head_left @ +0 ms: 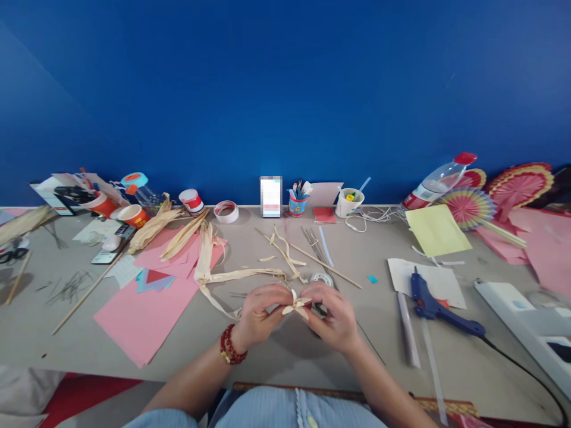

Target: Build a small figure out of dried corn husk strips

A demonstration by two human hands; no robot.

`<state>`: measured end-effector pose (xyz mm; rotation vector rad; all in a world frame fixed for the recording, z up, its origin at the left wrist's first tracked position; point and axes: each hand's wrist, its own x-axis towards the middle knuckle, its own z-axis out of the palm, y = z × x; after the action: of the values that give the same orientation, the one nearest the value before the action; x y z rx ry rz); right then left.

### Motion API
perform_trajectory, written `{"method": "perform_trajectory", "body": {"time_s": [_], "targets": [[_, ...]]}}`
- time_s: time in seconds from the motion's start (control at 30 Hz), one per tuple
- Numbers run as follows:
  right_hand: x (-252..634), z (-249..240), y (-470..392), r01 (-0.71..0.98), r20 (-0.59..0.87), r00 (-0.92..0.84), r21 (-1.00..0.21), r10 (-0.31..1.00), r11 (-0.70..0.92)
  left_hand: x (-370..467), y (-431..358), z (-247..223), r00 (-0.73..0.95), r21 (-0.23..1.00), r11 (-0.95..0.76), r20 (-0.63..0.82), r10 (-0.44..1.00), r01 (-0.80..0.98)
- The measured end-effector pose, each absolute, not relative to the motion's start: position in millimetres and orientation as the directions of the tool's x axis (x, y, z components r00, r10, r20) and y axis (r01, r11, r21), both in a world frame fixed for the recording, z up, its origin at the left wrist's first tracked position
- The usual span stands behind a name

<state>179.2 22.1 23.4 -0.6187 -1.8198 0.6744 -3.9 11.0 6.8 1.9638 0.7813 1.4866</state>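
A small pale flower [296,305] with pointed petals, which look cut from dried corn husk, is held up in front of my chest. My left hand [262,314] pinches it from the left, thumb and index finger at the petals. From the other side my right hand [332,316] grips it the same way. The flower's underside is hidden by my fingers. Just beyond my hands lie long husk strips [243,274] and a roll of tape [321,279]. A dark tool under my right hand is mostly covered.
Pink paper sheets [147,318] and husk bundles [154,233] lie to the left. At right are a blue glue gun [439,309] with its cord, a white power strip [529,333] and a leaning bottle [435,183]. A lit phone [271,197] stands against the blue wall.
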Motion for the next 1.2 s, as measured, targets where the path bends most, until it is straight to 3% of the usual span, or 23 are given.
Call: {"method": "perform_trajectory", "body": {"time_s": [1.2], "targets": [[175.8,26.0,22.4,0.150,0.698,-0.270,-0.650,0.664,0.745,-3.6,10.5,7.5,0.226,0.723,-0.677,0.642,0.733,0.142]]}}
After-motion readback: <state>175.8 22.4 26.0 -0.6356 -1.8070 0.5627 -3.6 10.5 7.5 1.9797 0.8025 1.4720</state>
